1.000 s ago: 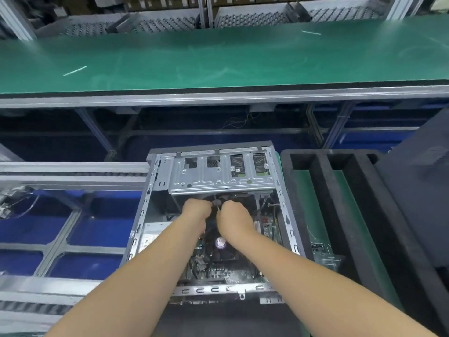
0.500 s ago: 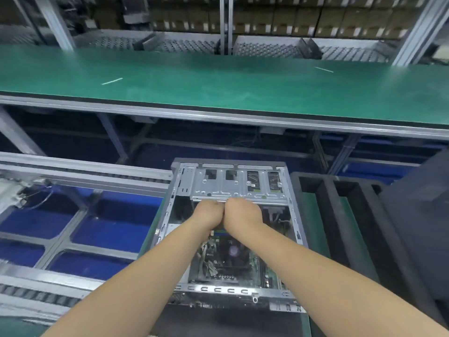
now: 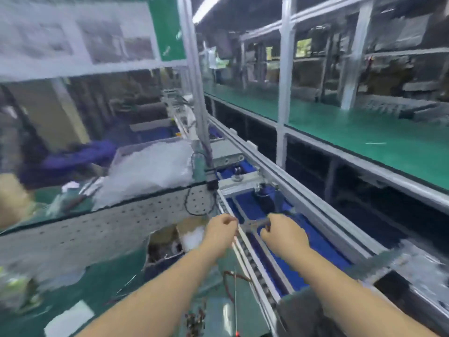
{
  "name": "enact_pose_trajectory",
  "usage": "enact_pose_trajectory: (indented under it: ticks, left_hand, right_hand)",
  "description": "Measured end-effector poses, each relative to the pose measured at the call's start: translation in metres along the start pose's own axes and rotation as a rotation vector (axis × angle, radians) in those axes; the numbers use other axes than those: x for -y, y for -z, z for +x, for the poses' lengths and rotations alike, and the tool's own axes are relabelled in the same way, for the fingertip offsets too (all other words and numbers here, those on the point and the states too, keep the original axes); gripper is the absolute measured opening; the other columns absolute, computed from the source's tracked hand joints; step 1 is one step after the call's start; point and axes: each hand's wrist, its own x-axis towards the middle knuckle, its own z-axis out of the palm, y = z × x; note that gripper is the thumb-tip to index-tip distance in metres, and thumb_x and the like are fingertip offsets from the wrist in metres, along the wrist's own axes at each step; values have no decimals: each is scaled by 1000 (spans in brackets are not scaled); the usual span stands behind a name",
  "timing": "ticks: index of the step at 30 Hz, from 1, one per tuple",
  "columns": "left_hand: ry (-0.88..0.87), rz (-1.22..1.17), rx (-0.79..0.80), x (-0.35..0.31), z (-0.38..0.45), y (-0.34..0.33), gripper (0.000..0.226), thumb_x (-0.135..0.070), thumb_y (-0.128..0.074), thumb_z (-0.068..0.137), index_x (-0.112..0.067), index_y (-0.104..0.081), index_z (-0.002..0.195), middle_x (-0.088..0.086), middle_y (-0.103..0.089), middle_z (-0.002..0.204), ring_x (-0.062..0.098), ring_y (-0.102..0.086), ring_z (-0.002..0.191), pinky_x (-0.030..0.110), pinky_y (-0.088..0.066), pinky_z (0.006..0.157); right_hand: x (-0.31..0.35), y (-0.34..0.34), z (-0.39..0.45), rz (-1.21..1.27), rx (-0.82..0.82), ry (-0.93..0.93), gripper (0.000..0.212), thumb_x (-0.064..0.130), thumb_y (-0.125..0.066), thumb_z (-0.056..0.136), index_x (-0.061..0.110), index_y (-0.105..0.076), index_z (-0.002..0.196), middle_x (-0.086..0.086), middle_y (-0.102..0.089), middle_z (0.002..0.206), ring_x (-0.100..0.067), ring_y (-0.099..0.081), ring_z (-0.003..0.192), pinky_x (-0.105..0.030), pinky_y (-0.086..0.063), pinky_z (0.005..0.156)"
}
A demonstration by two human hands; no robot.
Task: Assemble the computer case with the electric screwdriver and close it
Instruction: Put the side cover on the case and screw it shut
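The view is blurred and turned left along the line. My left hand and my right hand are raised side by side over the conveyor rail, fingers curled. A short grey piece spans the gap between them, and each hand seems to pinch one end; what it is cannot be told. Only a grey metal edge of the computer case shows at the lower right, beside my right forearm. No electric screwdriver is recognisable.
A green mat lies at the lower left with reddish cables, an open box of small parts and white bagged material. A perforated grey panel and an upright post stand ahead. A green shelf runs at right.
The view has swung up and left, away from the open case. Both hands have come out of the case and now hover over the conveyor rail, slightly apart.
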Motion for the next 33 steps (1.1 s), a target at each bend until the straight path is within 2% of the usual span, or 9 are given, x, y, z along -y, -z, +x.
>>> enact_pose_trajectory:
  ticks: [4, 8, 13, 16, 20, 22, 25, 30, 33]
  left_hand:
    - [57, 126, -233, 41, -2, 114, 23, -21, -56, 95, -23, -75, 107, 0, -76, 100, 19, -69, 85, 27, -51, 67]
    - [54, 193, -360, 68, 11, 195, 23, -25, -59, 99, -22, -73, 116, -3, -73, 115, 14, -63, 95, 25, -46, 81]
    - [-5, 323, -399, 88, 74, 276, 26, -26, -56, 100, -19, -70, 121, 1, -71, 120, 18, -63, 100, 26, -45, 82]
    - [0, 285, -384, 101, 129, 307, 33, -27, -53, 100, -23, -62, 131, -1, -66, 128, 18, -66, 98, 35, -55, 87]
    - [-72, 420, -325, 125, 196, 329, 49, -27, -56, 98, -27, -48, 147, -4, -47, 152, 23, -52, 130, 47, -46, 108]
    - [-88, 466, -274, 135, 219, 333, 56, -30, -58, 96, -30, -43, 150, -6, -41, 157, 23, -45, 137, 47, -40, 114]
    - [-40, 333, -288, 142, 239, 331, 61, -54, -54, 92, -36, -44, 150, -10, -40, 158, 20, -40, 143, 48, -31, 119]
    - [-54, 87, -357, 120, 242, 320, 81, -85, -26, 84, -37, -46, 147, -7, -48, 153, 24, -41, 142, 45, -29, 118]
    - [90, -330, -333, 78, 242, 318, 85, -87, -22, 85, -33, -52, 143, 1, -57, 146, 27, -53, 132, 41, -37, 112]
  right_hand:
    - [107, -33, 22, 16, 53, 207, 18, 37, -56, 96, 19, -56, 94, -2, -60, 103, -29, -62, 98, -37, -44, 70]
    - [194, -65, 50, 10, 105, 345, 23, 33, -55, 98, 13, -64, 105, -10, -64, 112, -34, -63, 104, -39, -48, 76]
    - [278, -98, 112, -76, 55, 428, 39, 33, -55, 103, 12, -57, 136, -12, -55, 136, -33, -53, 126, -42, -48, 96]
    - [312, -119, 166, -178, -5, 425, 48, 33, -56, 102, 16, -47, 147, -10, -44, 150, -32, -43, 138, -43, -41, 105]
    - [341, -147, 235, -319, 0, 358, 69, 33, -57, 104, 24, -22, 163, -9, -21, 170, -31, -18, 157, -49, -20, 124]
    - [347, -159, 257, -359, -27, 350, 53, 28, -54, 105, 25, -39, 156, -6, -43, 158, -30, -36, 147, -46, -26, 119]
    - [352, -164, 273, -167, -93, 331, 30, 26, -48, 107, 22, -62, 133, -6, -68, 126, -31, -61, 114, -38, -41, 91]
    - [364, -134, 267, 379, -122, 245, 35, 16, -44, 106, 16, -60, 137, -13, -66, 124, -32, -62, 108, -37, -50, 84]
    - [365, -103, 251, 616, -82, 213, 31, 12, -38, 104, 28, -58, 121, 1, -62, 88, -4, -57, 66, -18, -36, 50]
